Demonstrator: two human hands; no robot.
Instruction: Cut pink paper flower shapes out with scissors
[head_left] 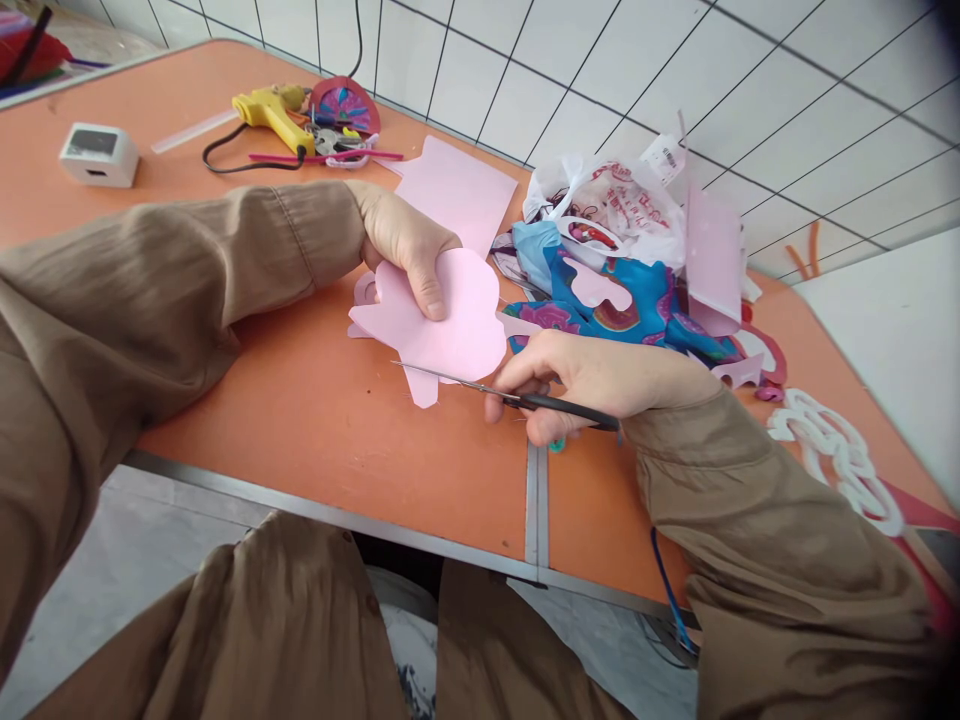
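Note:
Pinched under the thumb of my left hand [412, 250] is a pink paper cutout [457, 315] with a scalloped edge, held above the orange table. My right hand [566, 380] grips black-handled scissors [562, 404]. Their blades point left and lie along the lower edge of the cutout, across a strip of pink paper [422, 385] that hangs down there. How far the blades are apart is hard to make out. Behind my left hand lies a larger pink sheet [459, 190].
A yellow glue gun [279, 115] and a white box-shaped device [99, 155] stand at the back left. A plastic bag [615, 205], blue patterned fabric [637, 300] and a rolled pink sheet [712, 260] are heaped at the right. White loops [832, 450] lie beyond my right forearm.

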